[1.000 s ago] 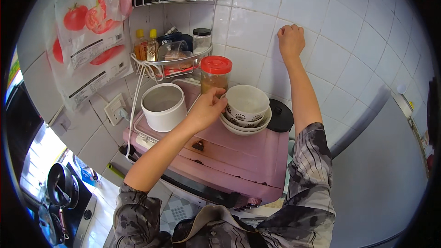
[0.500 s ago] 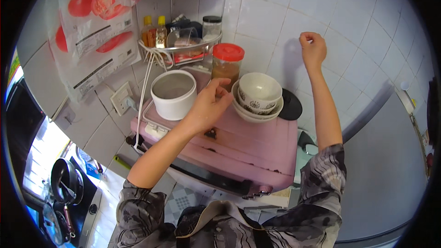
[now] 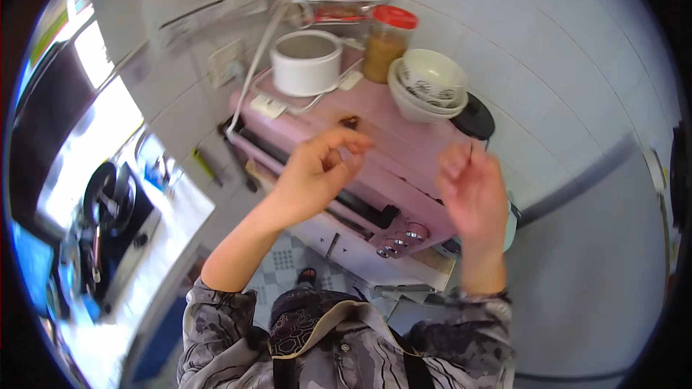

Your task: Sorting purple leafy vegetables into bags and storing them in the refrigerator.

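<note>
My left hand [image 3: 317, 173] hovers over the front edge of a pink oven [image 3: 404, 148], its fingers loosely bent, apart from the thumb and holding nothing. Further right, my right hand [image 3: 472, 191] is raised near the oven's right front corner. Its fingers look bent but are smeared by motion, so I cannot make out whether anything is in them. Behind the hands, a white round pot [image 3: 306, 72], a red-lidded jar [image 3: 389, 47] of brownish contents and a stack of patterned bowls [image 3: 431, 86] stand on the oven. Neither hand touches them.
A black round lid [image 3: 476, 119] lies beside the bowls. A wire corner shelf [image 3: 339, 7] holds bottles and jars. To the left is a counter [image 3: 176, 209] with a black pan [image 3: 108, 194] on a stove. A large grey panel [image 3: 598, 245] stands at the right.
My right hand has come down from beside the tiled wall toward the oven's front. My left hand has moved away from the bowls toward the front edge. The view has shifted downward and left.
</note>
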The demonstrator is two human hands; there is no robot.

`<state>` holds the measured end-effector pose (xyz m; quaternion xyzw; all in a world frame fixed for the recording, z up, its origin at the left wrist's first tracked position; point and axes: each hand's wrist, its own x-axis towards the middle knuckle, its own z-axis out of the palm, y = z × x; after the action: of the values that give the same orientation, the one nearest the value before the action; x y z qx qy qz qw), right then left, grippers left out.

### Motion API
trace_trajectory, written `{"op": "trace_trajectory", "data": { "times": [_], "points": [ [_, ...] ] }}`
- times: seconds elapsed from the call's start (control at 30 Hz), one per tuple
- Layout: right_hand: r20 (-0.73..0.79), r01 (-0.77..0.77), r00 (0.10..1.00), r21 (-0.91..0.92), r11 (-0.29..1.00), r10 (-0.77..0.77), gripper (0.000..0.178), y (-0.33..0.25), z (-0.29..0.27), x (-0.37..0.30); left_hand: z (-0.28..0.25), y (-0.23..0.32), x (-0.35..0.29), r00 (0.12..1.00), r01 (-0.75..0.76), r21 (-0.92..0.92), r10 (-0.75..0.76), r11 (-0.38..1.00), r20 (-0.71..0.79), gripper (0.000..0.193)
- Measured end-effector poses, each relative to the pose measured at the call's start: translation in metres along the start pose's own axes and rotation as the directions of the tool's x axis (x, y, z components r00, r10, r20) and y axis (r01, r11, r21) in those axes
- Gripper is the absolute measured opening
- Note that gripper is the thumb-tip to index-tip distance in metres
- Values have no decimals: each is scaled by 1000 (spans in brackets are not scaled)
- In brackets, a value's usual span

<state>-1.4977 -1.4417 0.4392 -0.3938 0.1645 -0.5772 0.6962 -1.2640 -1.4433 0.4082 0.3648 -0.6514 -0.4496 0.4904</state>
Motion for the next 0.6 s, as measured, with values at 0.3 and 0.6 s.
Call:
{"op": "trace_trajectory", "data": {
  "times": [0.3, 0.6],
  "points": [
    [231, -676, 715, 470, 568, 660, 10, 141, -4, -98, 10, -51, -216, 841, 392, -21, -367, 920, -398, 22],
    [480, -965, 262, 150, 216, 837, 10, 284, 134, -171, -13, -10, -539, 119, 469, -301, -397, 830, -910, 23]
  ]
}}
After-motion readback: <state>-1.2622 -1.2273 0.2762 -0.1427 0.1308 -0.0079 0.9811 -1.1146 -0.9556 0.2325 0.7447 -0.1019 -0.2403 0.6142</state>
